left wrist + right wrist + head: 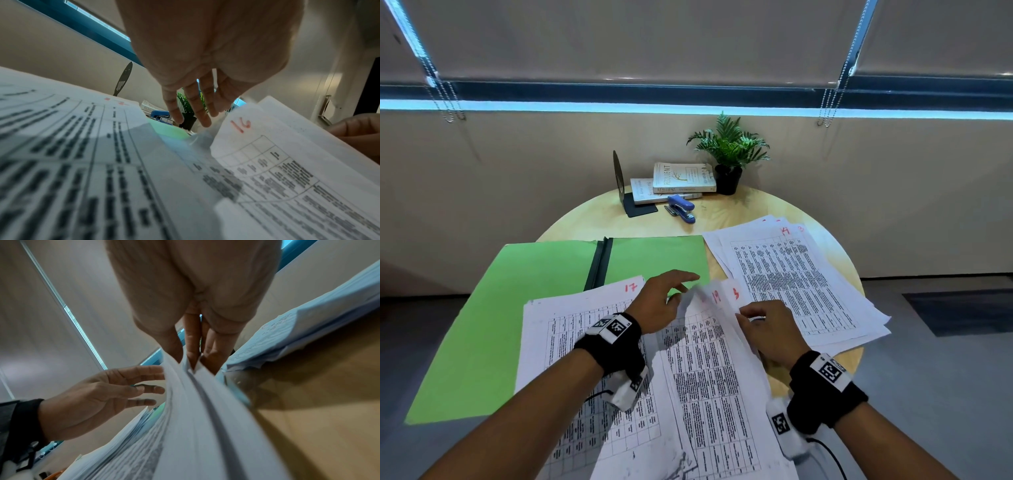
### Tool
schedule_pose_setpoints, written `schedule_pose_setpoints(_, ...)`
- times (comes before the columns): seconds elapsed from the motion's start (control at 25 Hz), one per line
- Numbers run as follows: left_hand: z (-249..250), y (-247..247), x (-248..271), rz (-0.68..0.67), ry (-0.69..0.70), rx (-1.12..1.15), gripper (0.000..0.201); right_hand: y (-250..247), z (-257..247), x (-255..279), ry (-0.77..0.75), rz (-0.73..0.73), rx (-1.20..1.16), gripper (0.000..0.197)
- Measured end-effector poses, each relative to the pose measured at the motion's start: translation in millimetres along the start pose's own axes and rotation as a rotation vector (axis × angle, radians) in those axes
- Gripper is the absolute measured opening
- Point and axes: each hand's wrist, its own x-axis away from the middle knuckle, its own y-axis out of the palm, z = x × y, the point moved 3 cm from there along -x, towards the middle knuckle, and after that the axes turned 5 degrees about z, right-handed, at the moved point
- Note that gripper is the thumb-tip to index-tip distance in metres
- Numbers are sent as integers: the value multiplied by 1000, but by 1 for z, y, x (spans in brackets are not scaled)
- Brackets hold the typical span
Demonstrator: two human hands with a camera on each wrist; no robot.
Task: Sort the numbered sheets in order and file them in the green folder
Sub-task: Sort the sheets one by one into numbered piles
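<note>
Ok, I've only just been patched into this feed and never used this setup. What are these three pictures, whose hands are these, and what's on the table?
There is no machine here: a person works with bare hands, wearing one camera on the head and one on each wrist. The big picture is the head view, looking down at a round wooden table. The other two look along each hand from the wrist.

On the table lies an open green folder, a sheet marked 17 partly over it, and a loose pile topped by sheet 14 on the right. At the back are books, a blue stapler, a black bookend and a potted plant.

The right hand pinches the upper edges of a few lifted sheets; red numbers show on their corners. The left hand, fingers spread, reaches toward them and grips nothing.
</note>
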Motion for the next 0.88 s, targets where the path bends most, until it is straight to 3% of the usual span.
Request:
schedule_pose_setpoints(0.2,1,-3,2,-55,7,-60,42,-1,-1,-1,17,-20,37,18)
schedule_pose_setpoints(0.32,-5,-29,3,21,-52,-158,40,-2,1,-2,5,21,80,14)
schedule_pose_setpoints(0.36,-10,-43,3,33,-117,-203,40,-2,1,-3,-42,60,128,9)
schedule_pose_setpoints(0.44,-21,-70,7,-3,-264,-340,40,2,-3,-4,-204,127,276,18)
schedule_pose_setpoints(0.56,-38,-93,23,-127,-409,-546,59,34,-19,-1,-351,-11,380,29)
schedule_pose_setpoints(0.64,-45,-97,32,-144,-461,-552,73,58,-36,5,-428,-65,447,30)
schedule_pose_setpoints(0.76,-57,-95,38,-121,-481,-561,84,82,-70,22,-669,49,508,31)
schedule_pose_setpoints(0.88,-63,-92,43,-78,-454,-549,90,95,-84,32,-834,42,526,25)
